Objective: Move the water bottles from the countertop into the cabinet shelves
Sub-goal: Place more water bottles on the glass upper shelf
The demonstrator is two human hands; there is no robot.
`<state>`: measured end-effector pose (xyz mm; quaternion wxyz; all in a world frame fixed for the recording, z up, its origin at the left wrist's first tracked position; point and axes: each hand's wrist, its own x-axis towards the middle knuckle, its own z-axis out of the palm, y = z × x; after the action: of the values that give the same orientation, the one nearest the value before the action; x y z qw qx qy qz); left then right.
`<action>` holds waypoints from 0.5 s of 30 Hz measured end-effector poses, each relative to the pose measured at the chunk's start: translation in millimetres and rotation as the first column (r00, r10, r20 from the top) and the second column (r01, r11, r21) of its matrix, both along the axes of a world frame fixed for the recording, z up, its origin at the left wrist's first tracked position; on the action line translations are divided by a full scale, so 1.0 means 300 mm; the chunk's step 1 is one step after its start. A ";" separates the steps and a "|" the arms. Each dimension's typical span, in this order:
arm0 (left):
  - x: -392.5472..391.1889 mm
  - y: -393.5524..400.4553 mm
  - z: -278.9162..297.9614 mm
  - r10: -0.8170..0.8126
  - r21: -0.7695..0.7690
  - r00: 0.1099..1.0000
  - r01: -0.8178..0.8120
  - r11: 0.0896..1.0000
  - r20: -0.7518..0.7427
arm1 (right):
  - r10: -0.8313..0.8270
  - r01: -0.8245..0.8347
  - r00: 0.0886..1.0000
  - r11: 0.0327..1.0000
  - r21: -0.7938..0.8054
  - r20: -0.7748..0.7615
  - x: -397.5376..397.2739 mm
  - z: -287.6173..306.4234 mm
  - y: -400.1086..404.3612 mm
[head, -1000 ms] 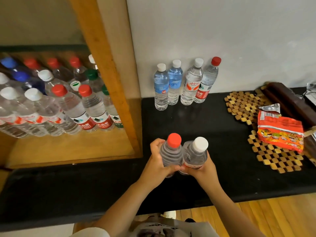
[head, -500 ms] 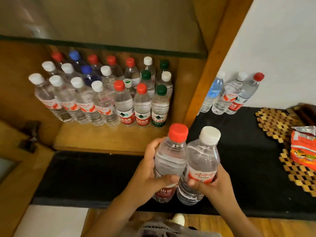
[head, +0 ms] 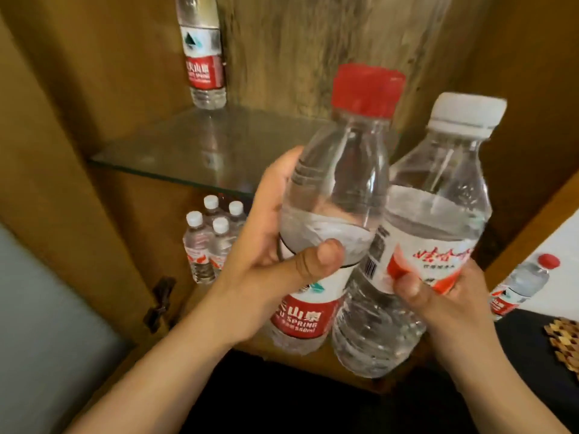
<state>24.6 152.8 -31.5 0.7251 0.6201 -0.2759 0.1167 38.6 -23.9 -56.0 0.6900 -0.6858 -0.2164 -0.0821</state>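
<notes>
Wooden cabinet interior, two bottles carried up toward its clear glass shelf [head: 175, 151]

Below that shelf's front edge, the left hand [head: 266, 267] grips the ribbed red-capped clear plastic bottle [head: 326, 220] and the right hand [head: 451, 296] grips the smooth white-capped clear plastic bottle [head: 416, 245], bodies touching; lift both clear of the edge and set them upright, one by one, since glass is slick; at the shelf's back stands one red-labelled bottle [head: 203, 57]

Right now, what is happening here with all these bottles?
A person is putting water bottles into a wooden cabinet. The left hand holds a red-capped bottle and the right hand holds a white-capped bottle, both raised in front of the glass shelf. One bottle already stands on that shelf, and several more stand below it.
</notes>
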 end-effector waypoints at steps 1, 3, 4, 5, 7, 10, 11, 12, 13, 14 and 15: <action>0.014 0.022 0.044 0.017 0.011 0.999 -0.017 1.000 0.050 | 0.008 -0.008 0.999 1.000 0.001 0.038 0.018 0.048 0.025; 0.048 0.069 0.127 0.061 0.024 0.989 -0.065 0.998 0.136 | 0.029 -0.030 0.995 1.000 0.007 0.100 0.058 0.138 0.072; 0.067 0.092 0.167 0.083 0.027 0.982 -0.089 0.996 0.172 | 0.039 -0.040 0.991 0.999 0.013 0.124 0.081 0.180 0.094; 0.088 0.113 0.205 0.092 0.032 0.974 -0.101 0.994 0.205 | 0.046 -0.049 0.988 0.999 0.018 0.145 0.105 0.220 0.115; 0.136 0.151 0.273 0.095 0.050 0.958 -0.113 0.992 0.272 | 0.050 -0.054 0.983 0.998 0.017 0.179 0.159 0.290 0.156; 0.214 0.204 0.353 0.126 0.029 0.947 -0.140 0.990 0.294 | -0.007 0.006 0.980 1.000 0.004 0.201 0.252 0.366 0.216; 0.241 0.220 0.368 0.143 0.017 0.949 -0.154 0.988 0.282 | -0.028 0.030 0.979 1.000 -0.009 0.202 0.284 0.383 0.239; 0.271 0.237 0.375 0.165 0.003 0.950 -0.172 0.985 0.266 | -0.046 0.053 0.978 0.998 -0.030 0.205 0.318 0.398 0.262; 0.301 0.251 0.378 0.191 -0.015 0.950 -0.193 0.981 0.246 | -0.064 0.077 0.975 0.996 -0.055 0.211 0.351 0.409 0.285; 0.332 0.263 0.376 0.226 -0.035 0.948 -0.224 0.974 0.223 | -0.078 0.097 0.973 0.992 -0.077 0.218 0.384 0.418 0.307; 0.363 0.274 0.371 0.266 -0.053 0.945 -0.260 0.964 0.193 | -0.090 0.112 0.972 0.990 -0.090 0.219 0.420 0.424 0.327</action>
<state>133.6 235.0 79.6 0.6803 0.6267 -0.2599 0.2774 164.5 74.2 71.1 0.6219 -0.7173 -0.2580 -0.1795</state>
